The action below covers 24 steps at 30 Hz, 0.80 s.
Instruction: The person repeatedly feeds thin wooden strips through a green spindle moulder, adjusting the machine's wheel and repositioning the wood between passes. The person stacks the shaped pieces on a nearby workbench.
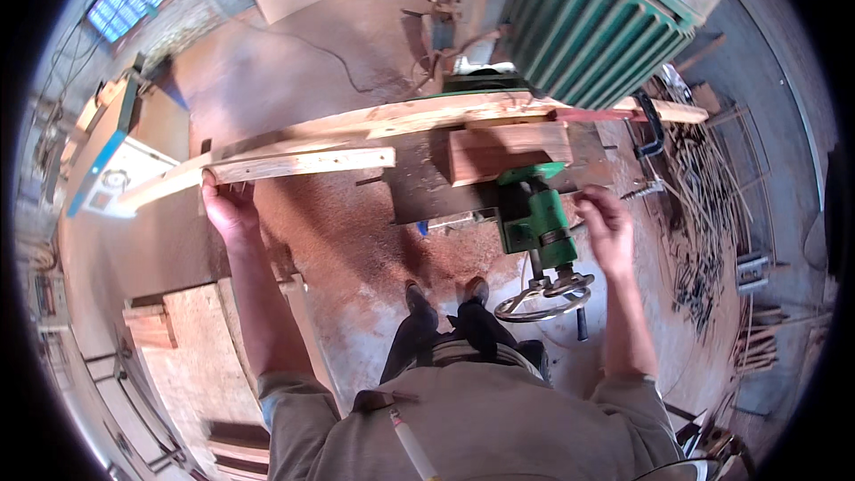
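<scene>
Nearest the body, below the right hand, a steel handwheel with round rim and spokes sticks out from a green cast-metal adjuster housing; the hand hovers just to the right of that housing with its fingers loosely curled and apart, holding nothing that can be seen. Across from it, the left hand is closed around the near end of a short pale squared wooden batten, fingers wrapped up over its edge. That batten lies flat against a long pale rough-sawn wooden plank, which runs from beyond the left hand all the way past the right hand, resting on the dark steel machine table between the two hands. A reddish-brown wooden block sits on the table just beyond the right hand, touching the plank's near side. The plank looks stiff and fairly heavy for its length, with splintery edges, so it would likely tip if held only at one end; a firm grip near the table, with the free end propped, seems safest. Red sawdust covers the floor under both hands. Farthest away, beyond the right hand, stands a green ribbed metal motor cover.
</scene>
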Tool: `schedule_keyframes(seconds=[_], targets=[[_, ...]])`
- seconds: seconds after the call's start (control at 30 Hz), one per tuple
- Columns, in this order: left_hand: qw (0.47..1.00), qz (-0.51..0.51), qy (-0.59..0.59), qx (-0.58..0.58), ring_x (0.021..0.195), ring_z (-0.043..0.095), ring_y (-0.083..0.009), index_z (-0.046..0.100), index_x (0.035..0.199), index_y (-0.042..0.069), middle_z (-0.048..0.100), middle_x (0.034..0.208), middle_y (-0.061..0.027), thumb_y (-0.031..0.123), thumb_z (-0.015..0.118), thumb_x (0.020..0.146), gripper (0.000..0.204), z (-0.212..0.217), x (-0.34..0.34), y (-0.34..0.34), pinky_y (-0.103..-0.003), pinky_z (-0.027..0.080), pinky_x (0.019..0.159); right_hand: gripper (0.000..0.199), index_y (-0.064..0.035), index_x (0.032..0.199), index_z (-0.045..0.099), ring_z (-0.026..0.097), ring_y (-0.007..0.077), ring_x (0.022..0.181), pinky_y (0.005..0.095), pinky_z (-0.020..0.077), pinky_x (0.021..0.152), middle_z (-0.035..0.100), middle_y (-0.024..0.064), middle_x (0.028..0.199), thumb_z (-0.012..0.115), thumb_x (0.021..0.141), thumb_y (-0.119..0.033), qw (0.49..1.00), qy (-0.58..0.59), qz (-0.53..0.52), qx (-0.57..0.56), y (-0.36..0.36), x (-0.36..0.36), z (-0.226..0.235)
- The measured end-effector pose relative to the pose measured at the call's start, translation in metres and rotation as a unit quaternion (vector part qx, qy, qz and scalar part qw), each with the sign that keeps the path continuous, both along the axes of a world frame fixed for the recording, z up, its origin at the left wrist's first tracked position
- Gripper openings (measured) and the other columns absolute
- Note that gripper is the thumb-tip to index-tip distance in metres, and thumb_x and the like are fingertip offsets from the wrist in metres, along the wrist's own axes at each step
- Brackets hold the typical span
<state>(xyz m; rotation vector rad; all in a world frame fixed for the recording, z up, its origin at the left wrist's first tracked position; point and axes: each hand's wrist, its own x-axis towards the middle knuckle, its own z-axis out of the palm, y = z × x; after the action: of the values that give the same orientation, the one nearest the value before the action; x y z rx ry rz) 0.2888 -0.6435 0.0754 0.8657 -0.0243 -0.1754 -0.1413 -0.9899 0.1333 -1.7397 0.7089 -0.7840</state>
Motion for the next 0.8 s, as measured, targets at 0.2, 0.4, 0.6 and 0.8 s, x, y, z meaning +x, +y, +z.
schedule_keyframes(seconds=[0.2, 0.4, 0.6, 0.8], targets=[[1.0, 0.021, 0.015, 0.004, 0.066, 0.052, -0.0109, 0.055, 0.104, 0.011, 0.058, 0.083, 0.0003, 0.036, 0.052, 0.09, 0.028, 0.038, -0.067, 0.025, -0.026, 0.042, 0.055, 0.066, -0.0033, 0.124, 0.049, 0.049, 0.0338, 0.114, 0.0392, 0.0409, 0.098, 0.052, 0.0191, 0.119, 0.076, 0.07, -0.03, 0.858, 0.169, 0.272, -0.402, 0.118, 0.128, 0.027], [0.984, 0.03, 0.041, 0.17, 0.053, 0.053, -0.0082, 0.053, 0.085, 0.009, 0.056, 0.068, -0.002, 0.031, 0.054, 0.092, 0.023, 0.057, -0.12, 0.068, -0.02, 0.043, 0.045, 0.043, -0.0009, 0.11, 0.049, 0.061, 0.0308, 0.078, 0.039, 0.0515, 0.069, 0.058, 0.0148, 0.091, 0.066, 0.08, -0.026, 0.833, 0.191, 0.478, -0.203, 0.189, 0.142, -0.031], [0.945, 0.011, 0.051, 0.323, 0.101, 0.056, -0.026, 0.041, 0.124, -0.003, 0.056, 0.109, -0.0176, 0.062, 0.047, 0.085, 0.076, 0.045, -0.199, 0.103, -0.042, 0.046, 0.087, 0.021, -0.0053, 0.1, 0.052, 0.052, 0.0114, 0.054, 0.0267, 0.0414, 0.042, 0.055, 0.004, 0.072, 0.058, 0.088, -0.021, 0.666, 0.149, 0.467, 0.562, 0.237, 0.135, -0.057], [0.969, -0.065, 0.077, 0.225, 0.098, 0.057, -0.019, 0.028, 0.137, -0.001, 0.055, 0.113, -0.0144, 0.028, 0.06, 0.089, 0.064, -0.01, -0.263, 0.105, -0.03, 0.048, 0.078, 0.04, -0.003, 0.113, 0.049, 0.06, 0.0292, 0.059, 0.0369, 0.0489, 0.051, 0.059, 0.0101, 0.075, 0.063, 0.083, -0.024, 0.866, 0.125, 0.482, 0.049, 0.288, 0.157, -0.076]])
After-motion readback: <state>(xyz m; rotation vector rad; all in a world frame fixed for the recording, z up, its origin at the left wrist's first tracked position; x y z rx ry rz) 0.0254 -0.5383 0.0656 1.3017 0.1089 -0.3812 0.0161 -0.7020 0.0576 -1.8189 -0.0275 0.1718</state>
